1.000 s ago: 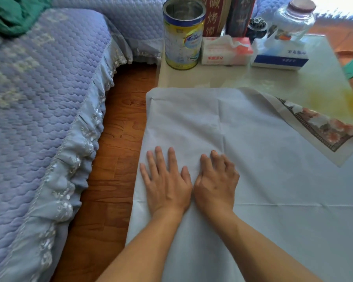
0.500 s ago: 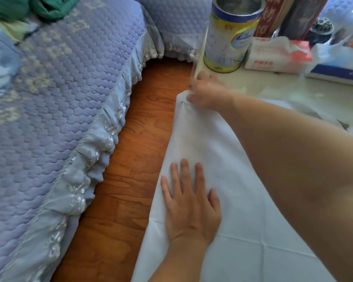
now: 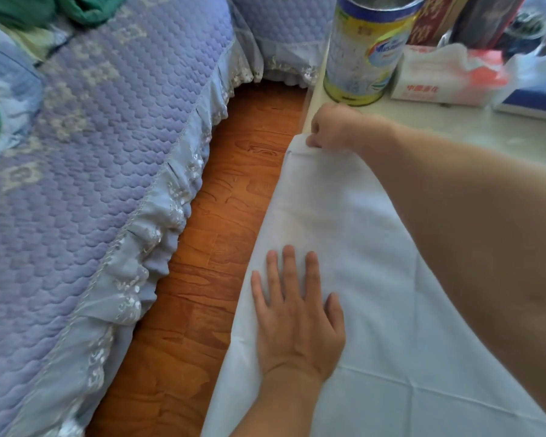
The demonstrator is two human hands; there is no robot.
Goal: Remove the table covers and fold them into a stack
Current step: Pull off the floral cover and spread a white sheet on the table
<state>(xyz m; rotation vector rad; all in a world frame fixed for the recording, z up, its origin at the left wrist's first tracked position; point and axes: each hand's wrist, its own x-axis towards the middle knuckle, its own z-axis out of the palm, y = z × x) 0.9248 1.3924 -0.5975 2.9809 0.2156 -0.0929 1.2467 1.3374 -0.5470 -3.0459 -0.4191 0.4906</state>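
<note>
Cloth cover [image 3: 360, 247], soft and light, is lying on the tabletop [image 3: 454, 121]; left hand [image 3: 297, 316] is pressing spread flat, right hand [image 3: 331, 127] is pinching its far corner, probably the best hold.

Two bare forearms enter the frame, one from the bottom centre, one from the right edge. No sleeve, watch, ring or bracelet shows on either. The left hand [image 3: 297, 316], at lower centre, shows short, unpainted nails. The right hand [image 3: 334, 127], at upper centre, is seen from its back, knuckles rounded.
</note>
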